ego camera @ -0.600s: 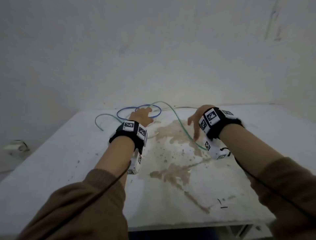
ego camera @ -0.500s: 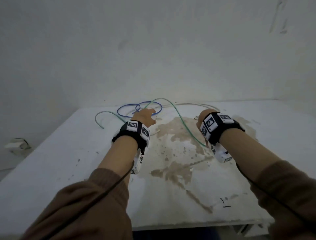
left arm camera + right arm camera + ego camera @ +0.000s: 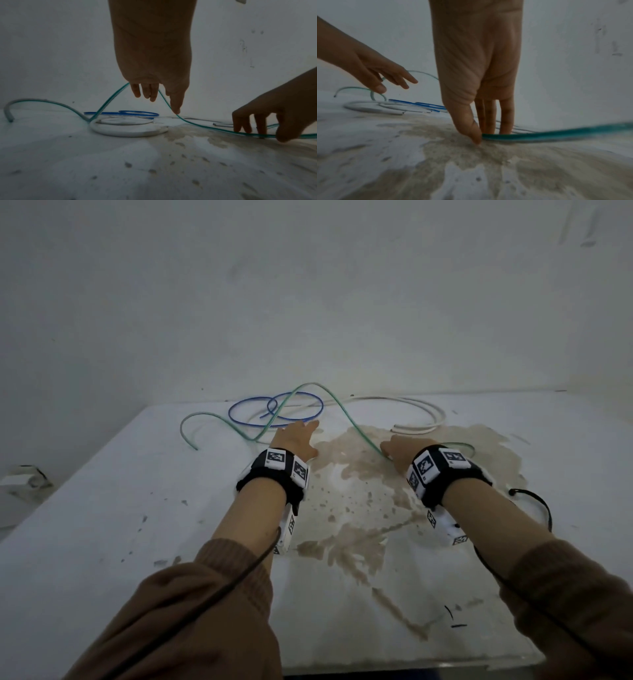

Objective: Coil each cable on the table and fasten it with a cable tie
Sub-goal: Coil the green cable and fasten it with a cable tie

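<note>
Three loose cables lie at the far side of the white table (image 3: 102,508). A green cable (image 3: 346,414) arches up over a blue looped cable (image 3: 246,422) and a thick white cable (image 3: 440,414). My left hand (image 3: 296,436) reaches to the blue loops with straight fingers. The arch of the green cable (image 3: 205,127) runs just behind those fingers. My right hand (image 3: 397,448) points down at the table. In the right wrist view its thumb is in front of the green cable (image 3: 539,136) and its fingers are behind, pinching it at the surface.
A large brown stain (image 3: 359,508) covers the table's middle and right. Two small black strips (image 3: 454,619) lie near the front right edge. A black cord loop (image 3: 541,505) from the wrist camera hangs beside my right forearm. A grey wall stands right behind the table.
Both hands have moved forward toward the cables. The right hand came down onto the green cable, and the left stretched its fingers out to the blue loops.
</note>
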